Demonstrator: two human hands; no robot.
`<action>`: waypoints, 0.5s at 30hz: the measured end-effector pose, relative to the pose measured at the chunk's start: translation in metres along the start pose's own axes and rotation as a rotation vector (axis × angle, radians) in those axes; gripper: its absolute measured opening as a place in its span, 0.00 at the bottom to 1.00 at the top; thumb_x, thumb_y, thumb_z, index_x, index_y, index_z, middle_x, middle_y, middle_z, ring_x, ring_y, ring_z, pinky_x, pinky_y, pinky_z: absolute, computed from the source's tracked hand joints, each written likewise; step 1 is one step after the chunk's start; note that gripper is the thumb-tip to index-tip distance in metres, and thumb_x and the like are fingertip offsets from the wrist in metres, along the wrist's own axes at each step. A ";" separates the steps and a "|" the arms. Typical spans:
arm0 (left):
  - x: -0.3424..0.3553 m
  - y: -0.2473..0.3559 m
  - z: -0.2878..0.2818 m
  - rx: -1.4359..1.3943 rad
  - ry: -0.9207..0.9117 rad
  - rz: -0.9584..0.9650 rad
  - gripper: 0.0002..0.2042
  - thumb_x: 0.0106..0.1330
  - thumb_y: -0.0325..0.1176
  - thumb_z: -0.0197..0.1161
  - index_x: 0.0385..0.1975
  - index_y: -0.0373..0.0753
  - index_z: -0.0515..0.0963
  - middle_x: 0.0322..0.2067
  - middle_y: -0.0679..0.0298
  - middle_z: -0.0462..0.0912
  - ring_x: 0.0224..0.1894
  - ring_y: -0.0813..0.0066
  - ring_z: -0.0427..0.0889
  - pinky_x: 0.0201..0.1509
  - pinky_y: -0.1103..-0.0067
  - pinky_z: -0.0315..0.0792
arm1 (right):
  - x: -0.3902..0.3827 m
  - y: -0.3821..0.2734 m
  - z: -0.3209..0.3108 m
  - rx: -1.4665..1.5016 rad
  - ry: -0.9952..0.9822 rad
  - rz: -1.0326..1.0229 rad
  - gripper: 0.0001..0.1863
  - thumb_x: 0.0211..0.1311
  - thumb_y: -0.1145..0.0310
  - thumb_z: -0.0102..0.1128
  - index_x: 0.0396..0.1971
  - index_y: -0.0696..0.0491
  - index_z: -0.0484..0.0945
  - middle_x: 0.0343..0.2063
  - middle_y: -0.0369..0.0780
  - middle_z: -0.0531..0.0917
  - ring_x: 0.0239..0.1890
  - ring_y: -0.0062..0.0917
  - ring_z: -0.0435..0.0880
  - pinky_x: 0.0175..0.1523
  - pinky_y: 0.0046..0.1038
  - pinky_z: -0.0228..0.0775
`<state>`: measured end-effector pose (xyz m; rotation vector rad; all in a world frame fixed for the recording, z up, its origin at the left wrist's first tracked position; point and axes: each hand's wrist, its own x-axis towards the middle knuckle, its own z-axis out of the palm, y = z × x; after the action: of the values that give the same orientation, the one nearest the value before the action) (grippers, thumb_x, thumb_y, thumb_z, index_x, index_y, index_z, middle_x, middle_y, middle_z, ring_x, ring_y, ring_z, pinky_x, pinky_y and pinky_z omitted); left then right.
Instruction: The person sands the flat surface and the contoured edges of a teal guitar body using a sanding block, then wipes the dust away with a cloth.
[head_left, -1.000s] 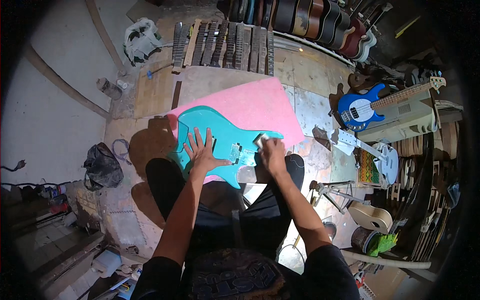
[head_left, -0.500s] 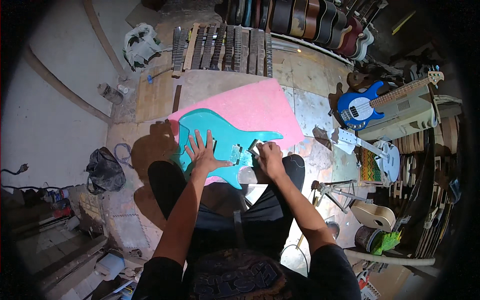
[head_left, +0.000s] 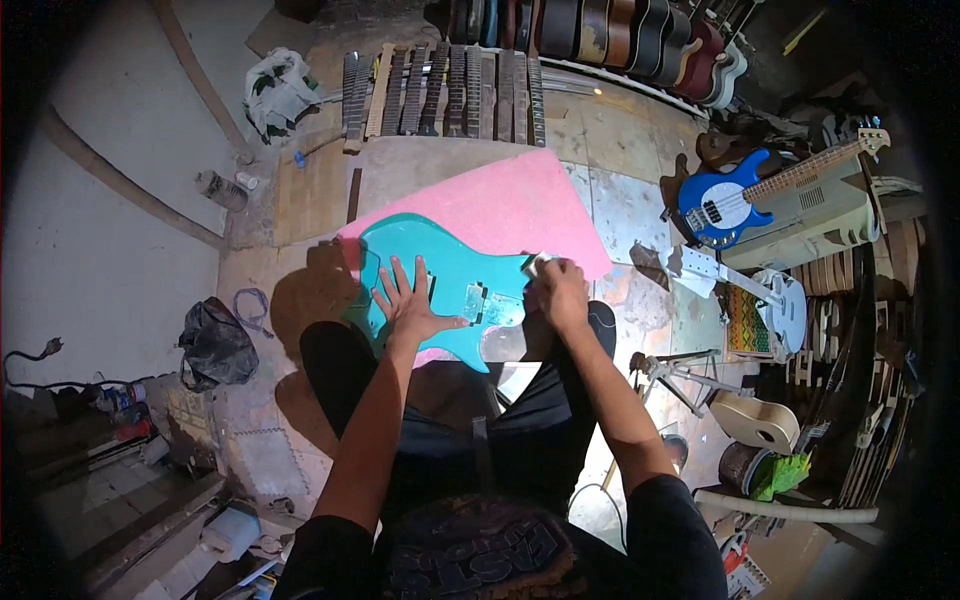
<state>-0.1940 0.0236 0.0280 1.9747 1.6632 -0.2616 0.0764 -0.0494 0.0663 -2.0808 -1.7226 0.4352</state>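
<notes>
A turquoise electric guitar body (head_left: 438, 252) lies flat over a pink sheet (head_left: 525, 195) on the floor before my knees. Spread flat on its left part is my left hand (head_left: 408, 310), fingers apart, beside a dark pickup slot. My right hand (head_left: 563, 290) grips a small pale sanding block (head_left: 536, 263), pressed to the horn at the body's right side. Between the hands are a cut-out cavity and a shiny, whitish patch near the neck pocket. My fingers partly hide the block and the horn's tip.
Several guitar necks (head_left: 455, 95) lie in a row beyond the sheet, with guitar bodies (head_left: 610, 35) racked behind. At right are a blue bass guitar (head_left: 735, 205), a pale unpainted guitar (head_left: 785, 310) and a tripod (head_left: 685, 380). A black plastic bag (head_left: 215, 345) lies at left.
My right hand has slid the sanding block away from me and to the right, from near the neck pocket onto the horn. My left hand stays in place on the guitar body.
</notes>
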 end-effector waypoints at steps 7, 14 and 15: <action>0.004 0.008 0.000 0.023 -0.005 -0.004 0.80 0.29 0.75 0.79 0.82 0.52 0.33 0.79 0.41 0.23 0.80 0.37 0.18 0.76 0.39 0.22 | -0.035 0.010 0.028 -0.067 0.095 -0.100 0.19 0.60 0.69 0.66 0.52 0.44 0.81 0.47 0.48 0.80 0.48 0.48 0.78 0.50 0.49 0.71; 0.004 0.007 0.001 0.012 0.020 0.010 0.80 0.29 0.75 0.79 0.82 0.52 0.34 0.80 0.42 0.23 0.80 0.37 0.19 0.76 0.39 0.23 | -0.008 0.006 0.010 -0.050 0.086 0.048 0.16 0.63 0.66 0.65 0.51 0.45 0.81 0.48 0.47 0.81 0.50 0.48 0.79 0.50 0.49 0.71; 0.004 0.008 0.001 0.020 0.014 0.006 0.80 0.28 0.75 0.79 0.82 0.52 0.34 0.80 0.42 0.23 0.80 0.37 0.19 0.76 0.39 0.23 | -0.016 0.010 0.019 -0.055 0.089 0.019 0.17 0.63 0.66 0.65 0.52 0.45 0.81 0.48 0.47 0.81 0.50 0.48 0.78 0.50 0.50 0.71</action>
<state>-0.1852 0.0261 0.0276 2.0007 1.6696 -0.2638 0.0725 -0.0645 0.0442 -2.1228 -1.6825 0.2995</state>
